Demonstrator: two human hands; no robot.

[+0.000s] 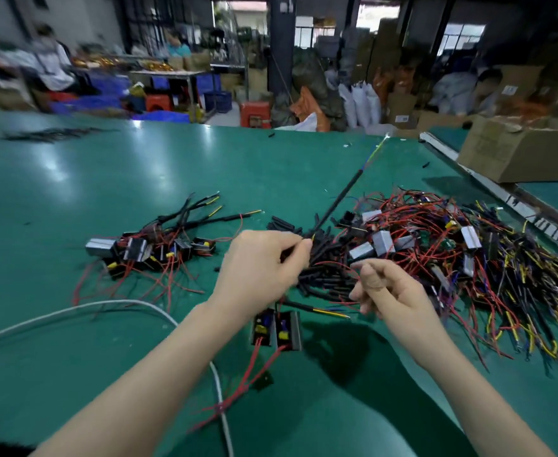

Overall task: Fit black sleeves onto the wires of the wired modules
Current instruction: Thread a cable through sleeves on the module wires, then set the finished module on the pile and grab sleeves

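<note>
My left hand (257,262) pinches the near end of a wire bundle wearing a long black sleeve (340,199); the bundle sticks up and away, with yellow and blue tips beyond the sleeve. My right hand (386,288) is curled to its right, and I cannot tell whether it holds a thin red wire. Between the hands lies a pile of loose black sleeves (323,275). Two modules (277,329) with red leads hang or lie just below my left wrist. A sleeved group of modules (152,249) lies at left; a big tangle of unsleeved modules (452,252) at right.
A white cable (83,308) curves across the green table (139,179) at near left. A cardboard box (518,153) stands at far right behind a metal rail (488,186). Another dark pile of sleeves (53,134) lies far left. People and crates fill the background.
</note>
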